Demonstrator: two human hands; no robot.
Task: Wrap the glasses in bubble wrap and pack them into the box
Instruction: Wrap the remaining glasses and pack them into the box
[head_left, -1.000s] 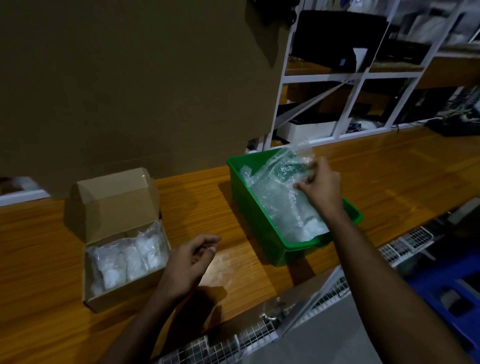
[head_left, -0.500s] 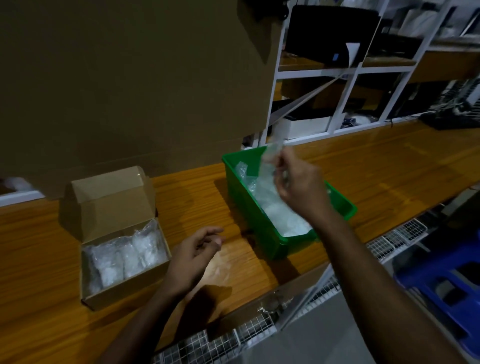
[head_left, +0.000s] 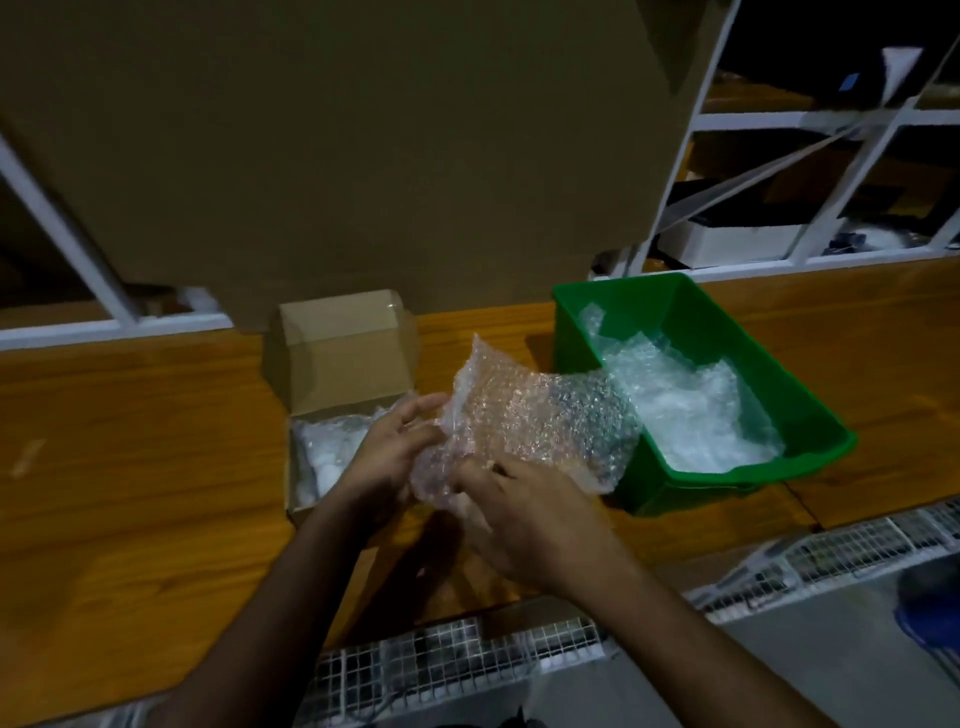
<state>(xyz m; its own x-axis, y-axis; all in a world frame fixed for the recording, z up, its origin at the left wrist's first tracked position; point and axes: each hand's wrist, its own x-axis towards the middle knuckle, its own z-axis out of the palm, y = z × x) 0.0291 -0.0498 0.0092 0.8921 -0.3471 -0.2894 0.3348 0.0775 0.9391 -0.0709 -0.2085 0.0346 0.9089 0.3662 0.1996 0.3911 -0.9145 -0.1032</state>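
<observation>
Right hand (head_left: 524, 512) nearest the camera, fingers curled onto the lower edge of a bubble wrap sheet (head_left: 540, 421), pinching it. Left hand (head_left: 392, 452) grips the sheet's left edge, thumb and fingers closed on the film. Sheet is held up above the wooden counter (head_left: 130, 467), between the two containers, crumpled and not yet flat. No bare glass visible; cannot tell where the next one is. Just behind the left hand: open cardboard box (head_left: 343, 358), flap upright, with white wrapped bundles (head_left: 324, 457) already inside, so packing is judged partly done. Right and farther back: green plastic bin (head_left: 727, 322) holding more loose bubble wrap (head_left: 691, 410). Step in hand, as judged: open out the sheet for wrapping. To do it well, draw the edges apart gently until the sheet is flat, lay it on bare counter in front of the box, keep hold of one corner so it does not curl back, and leave enough margin for the ends to fold over.
</observation>
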